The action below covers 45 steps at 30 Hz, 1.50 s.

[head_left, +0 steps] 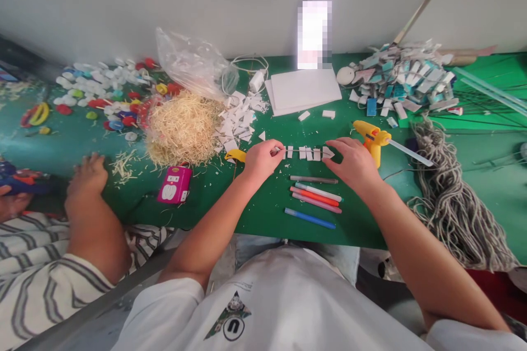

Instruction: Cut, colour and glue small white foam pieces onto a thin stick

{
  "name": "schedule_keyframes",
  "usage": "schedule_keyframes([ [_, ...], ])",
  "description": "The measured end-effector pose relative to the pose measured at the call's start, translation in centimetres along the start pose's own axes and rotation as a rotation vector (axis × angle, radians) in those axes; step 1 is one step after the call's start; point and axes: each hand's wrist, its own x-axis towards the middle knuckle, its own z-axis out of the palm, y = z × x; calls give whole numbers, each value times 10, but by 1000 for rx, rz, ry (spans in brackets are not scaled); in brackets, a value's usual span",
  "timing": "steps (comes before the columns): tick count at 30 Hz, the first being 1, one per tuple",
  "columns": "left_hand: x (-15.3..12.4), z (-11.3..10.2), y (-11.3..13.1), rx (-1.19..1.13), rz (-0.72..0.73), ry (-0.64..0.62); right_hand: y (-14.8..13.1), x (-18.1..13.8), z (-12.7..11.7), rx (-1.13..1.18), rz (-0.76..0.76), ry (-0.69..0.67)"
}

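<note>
A row of small white pieces [302,153] lies on the green table, with a thin stick-like strand [295,149] running across them. At the row's left end my left hand [262,160] is closed in a pinch, fingertips on the strand's end. Thumb and index finger of my right hand [354,163] are apart around the pointed white piece [327,152] at the right end, close to its edges. Just right of that hand a yellow glue gun [373,140] stands with a clear glue stick [411,152] in its back. Several markers [315,196] lie below the row.
Left are a pile of wood shavings [183,126], a pink power outlet box [175,185] and bottle caps [99,85]. White sheets [304,90] lie behind, cut scraps [403,79] and grey yarn [457,197] right. Another person's arm [93,214] rests at far left.
</note>
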Motion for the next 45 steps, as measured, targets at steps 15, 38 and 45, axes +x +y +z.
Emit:
schedule_keyframes([
  [15, 0, 0, 1, 93, 27, -8, -7, 15, 16, 45, -297, -26],
  [38, 1, 1, -2, 148, 45, -20, -9, 23, 29, 60, -380, -24],
  [45, 1, 0, 1, 136, 38, -23, -12, 24, 32, 47, -356, -3],
])
